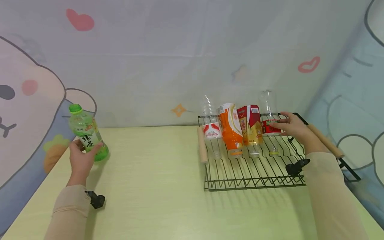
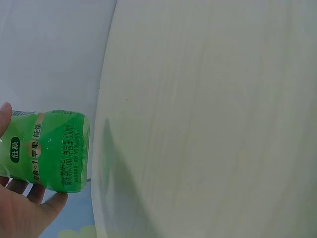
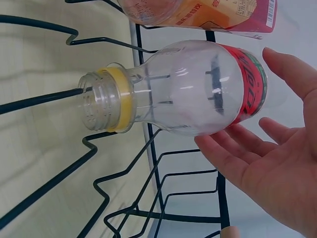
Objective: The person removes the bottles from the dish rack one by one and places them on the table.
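My left hand (image 1: 82,160) grips a green tea bottle (image 1: 87,131) with a green cap, thumb on one side and fingers on the other. The bottle tilts cap-up near the table's left edge; the left wrist view shows its green base (image 2: 67,151). On the right, my right hand (image 1: 294,128) is at a clear bottle with a red label (image 1: 271,126), set neck-down in a wire rack (image 1: 249,181). Seen from the right wrist, fingertips lie along the bottle's side (image 3: 183,89), while the thumb (image 3: 285,67) stands apart from it.
Left of that bottle, the rack holds a red-and-gold labelled bottle (image 1: 249,125), an orange-and-white one (image 1: 231,128) and a clear one with a white label (image 1: 212,130), all neck-down. Wooden handles (image 1: 202,145) flank the rack. A printed cloth (image 1: 150,66) hangs behind the table (image 1: 147,186).
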Demonstrator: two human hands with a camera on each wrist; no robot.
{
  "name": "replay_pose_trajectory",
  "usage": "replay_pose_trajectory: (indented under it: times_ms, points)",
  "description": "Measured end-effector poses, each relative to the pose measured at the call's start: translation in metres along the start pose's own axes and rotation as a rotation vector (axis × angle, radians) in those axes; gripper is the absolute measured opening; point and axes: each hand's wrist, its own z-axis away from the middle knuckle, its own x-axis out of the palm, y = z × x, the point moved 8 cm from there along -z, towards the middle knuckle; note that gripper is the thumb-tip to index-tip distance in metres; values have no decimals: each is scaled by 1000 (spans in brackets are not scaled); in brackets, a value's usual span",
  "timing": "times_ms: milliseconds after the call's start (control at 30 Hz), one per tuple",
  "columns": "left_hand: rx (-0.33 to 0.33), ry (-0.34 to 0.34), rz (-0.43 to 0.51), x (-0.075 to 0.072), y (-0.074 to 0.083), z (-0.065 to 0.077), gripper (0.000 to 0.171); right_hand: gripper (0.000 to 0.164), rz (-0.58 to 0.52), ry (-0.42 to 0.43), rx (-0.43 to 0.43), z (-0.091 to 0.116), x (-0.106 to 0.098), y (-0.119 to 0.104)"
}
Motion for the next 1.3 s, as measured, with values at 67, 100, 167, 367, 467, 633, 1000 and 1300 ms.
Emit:
replay_pose_trajectory:
  times_ms: [67, 100, 167, 367, 467, 633, 1000, 1300]
  points:
    - [3, 3, 0, 2, -1, -1, 76, 98, -19, -22, 16, 1, 2, 2]
    - [5, 4, 2, 3, -1, -1, 75, 98, -22, -30, 23, 1, 3, 3]
    - [5, 4, 6, 4, -3, -1, 75, 100, -26, -39, 39, 2, 4, 4]
    - [-22, -12, 0, 7, -13, 2, 78, 107, -11, -66, 54, 0, 6, 11]
    - [-30, -19, -2, 7, -15, 4, 79, 111, -19, -72, 39, -1, 8, 13]
    - [-29, -21, -2, 8, -14, 6, 81, 103, -39, -86, 51, 1, 11, 11]
    - [-47, -33, -16, 7, -13, 4, 81, 93, -40, -101, 40, 2, 15, 9]
    - [-52, -26, 37, 7, -10, 1, 87, 97, -54, -42, 56, 1, 5, 11]
